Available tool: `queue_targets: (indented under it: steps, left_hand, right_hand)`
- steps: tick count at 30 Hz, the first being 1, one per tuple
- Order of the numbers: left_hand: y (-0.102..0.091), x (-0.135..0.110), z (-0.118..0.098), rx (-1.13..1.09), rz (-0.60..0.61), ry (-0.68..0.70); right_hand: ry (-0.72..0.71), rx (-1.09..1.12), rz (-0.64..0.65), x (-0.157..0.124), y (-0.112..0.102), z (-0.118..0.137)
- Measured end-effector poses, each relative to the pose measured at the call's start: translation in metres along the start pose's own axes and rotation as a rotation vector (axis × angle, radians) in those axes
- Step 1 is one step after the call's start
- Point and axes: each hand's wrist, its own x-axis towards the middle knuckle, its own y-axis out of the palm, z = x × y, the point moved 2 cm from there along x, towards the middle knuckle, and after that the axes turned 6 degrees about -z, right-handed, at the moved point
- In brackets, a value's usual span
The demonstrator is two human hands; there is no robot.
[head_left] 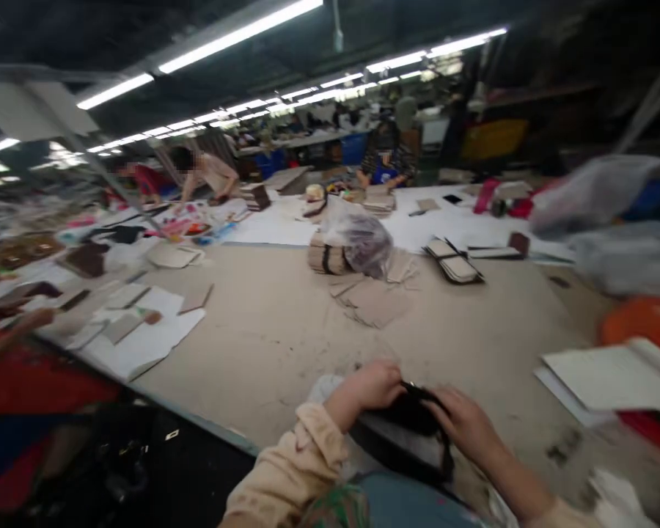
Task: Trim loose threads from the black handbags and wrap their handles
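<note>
Close to my body, a black bag-like item [393,433] with pale grey panels sits at the table's near edge, blurred by motion. My left hand [377,385] is closed on its upper black edge, fingers curled over. On the other side, my right hand [465,418] grips the same edge, with thumb and fingers around it. A short stretch of dark edge shows between the two hands. The lower part of the item is partly hidden by my left forearm and lap.
Ahead on the table [253,315] lie loose tan pieces [377,301], a strapped tan bundle [327,257] and a plastic bag [366,238]. White booklets [616,374] are at right. Co-workers are across the table; another person's arm [22,326] reaches in at left.
</note>
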Motion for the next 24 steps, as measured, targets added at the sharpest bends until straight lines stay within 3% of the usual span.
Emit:
queue_targets:
  steps: [6,24]
  left_hand:
    - [0.000,0.000,0.004,-0.008,-0.048,-0.030]
    - [0.000,0.010,0.005,-0.035,-0.063,-0.094]
  right_hand:
    - [0.090,-0.013,0.013,0.006,-0.002,0.002]
    - [0.131,-0.090,-0.007,0.018,-0.010,0.012]
